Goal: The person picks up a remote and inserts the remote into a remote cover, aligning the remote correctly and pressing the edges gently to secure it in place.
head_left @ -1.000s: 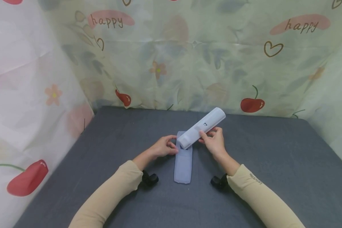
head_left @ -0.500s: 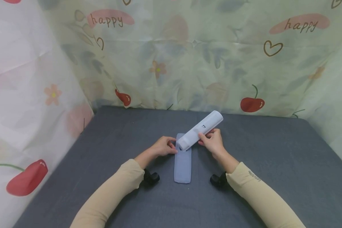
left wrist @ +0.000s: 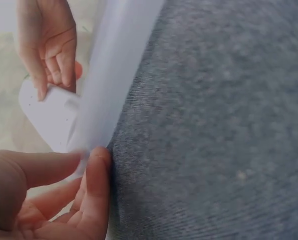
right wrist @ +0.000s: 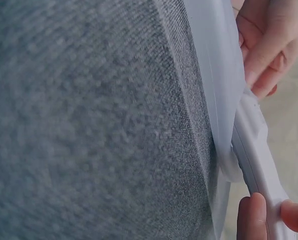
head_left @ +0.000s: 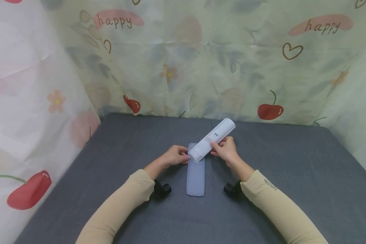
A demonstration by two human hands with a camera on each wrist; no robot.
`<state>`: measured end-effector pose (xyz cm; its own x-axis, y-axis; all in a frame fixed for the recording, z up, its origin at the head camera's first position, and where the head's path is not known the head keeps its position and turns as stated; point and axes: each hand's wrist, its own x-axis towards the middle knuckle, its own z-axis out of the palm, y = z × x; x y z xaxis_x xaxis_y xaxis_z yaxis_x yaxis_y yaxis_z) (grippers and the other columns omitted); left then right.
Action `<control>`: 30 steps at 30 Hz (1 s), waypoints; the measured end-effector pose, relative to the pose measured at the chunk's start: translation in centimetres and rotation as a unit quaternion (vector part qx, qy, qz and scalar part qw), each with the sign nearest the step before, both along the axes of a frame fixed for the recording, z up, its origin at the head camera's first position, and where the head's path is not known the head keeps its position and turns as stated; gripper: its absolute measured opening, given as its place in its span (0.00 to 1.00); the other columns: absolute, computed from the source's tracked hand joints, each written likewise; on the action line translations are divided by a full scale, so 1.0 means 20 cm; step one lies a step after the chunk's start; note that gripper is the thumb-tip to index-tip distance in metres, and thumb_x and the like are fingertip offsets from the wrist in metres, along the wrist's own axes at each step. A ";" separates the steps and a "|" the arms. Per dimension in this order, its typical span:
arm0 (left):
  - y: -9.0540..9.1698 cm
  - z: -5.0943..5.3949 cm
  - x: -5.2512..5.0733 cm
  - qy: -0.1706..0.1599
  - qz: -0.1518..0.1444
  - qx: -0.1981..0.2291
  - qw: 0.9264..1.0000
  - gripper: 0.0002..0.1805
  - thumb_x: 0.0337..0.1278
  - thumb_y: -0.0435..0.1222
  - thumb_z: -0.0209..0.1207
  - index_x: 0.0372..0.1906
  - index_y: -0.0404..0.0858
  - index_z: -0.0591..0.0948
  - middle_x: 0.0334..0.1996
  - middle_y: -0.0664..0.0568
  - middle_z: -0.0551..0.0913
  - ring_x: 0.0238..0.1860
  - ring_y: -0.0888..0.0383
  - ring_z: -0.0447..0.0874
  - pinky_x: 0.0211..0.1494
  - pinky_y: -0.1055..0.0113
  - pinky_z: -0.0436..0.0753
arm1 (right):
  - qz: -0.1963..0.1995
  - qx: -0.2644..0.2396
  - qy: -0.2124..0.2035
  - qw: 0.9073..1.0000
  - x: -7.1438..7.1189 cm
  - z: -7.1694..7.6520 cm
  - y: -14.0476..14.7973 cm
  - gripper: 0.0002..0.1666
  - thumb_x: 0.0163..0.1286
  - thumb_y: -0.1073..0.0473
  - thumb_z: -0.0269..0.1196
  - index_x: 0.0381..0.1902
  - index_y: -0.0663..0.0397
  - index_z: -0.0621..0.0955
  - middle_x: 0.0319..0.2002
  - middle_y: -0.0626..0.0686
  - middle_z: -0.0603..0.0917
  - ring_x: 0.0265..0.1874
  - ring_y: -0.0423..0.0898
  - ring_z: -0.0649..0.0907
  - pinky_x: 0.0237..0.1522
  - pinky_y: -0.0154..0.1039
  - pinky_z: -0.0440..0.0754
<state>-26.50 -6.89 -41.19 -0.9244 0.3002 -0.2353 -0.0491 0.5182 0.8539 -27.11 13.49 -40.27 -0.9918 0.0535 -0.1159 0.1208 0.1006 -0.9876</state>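
A white remote control (head_left: 213,139), its back facing up, slants over a translucent soft sleeve (head_left: 196,179) that lies lengthwise on the table. My right hand (head_left: 226,150) grips the remote by its sides, thumb on the near side. The remote's lower end meets the sleeve around its upper middle; how far it sits inside, I cannot tell. With thumb and fingertips, my left hand (head_left: 175,156) pinches the sleeve's left edge, seen close up in the left wrist view. In the right wrist view, the remote (right wrist: 256,145) rises at an angle from the sleeve (right wrist: 216,65).
A dark grey cloth covers the table (head_left: 125,135). Behind it hangs a patterned curtain (head_left: 195,67), with another at the left (head_left: 24,101). Black wrist-worn devices (head_left: 162,189) sit under both forearms.
The remote and my right hand have moved slightly left and down toward the sleeve. The dark opening seen in the sleeve is now mostly covered. My left hand stays at the sleeve's edge.
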 end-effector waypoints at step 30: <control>0.04 -0.01 -0.04 0.034 0.123 0.070 0.989 0.11 0.57 0.30 0.59 0.40 0.26 0.83 0.30 0.43 0.85 0.19 0.69 0.77 0.30 0.75 0.82 | 0.086 0.107 -0.033 0.990 -0.04 0.09 0.02 0.29 0.70 0.63 0.54 0.60 0.67 0.53 0.54 0.73 0.73 0.34 0.46 0.83 0.37 0.35 0.84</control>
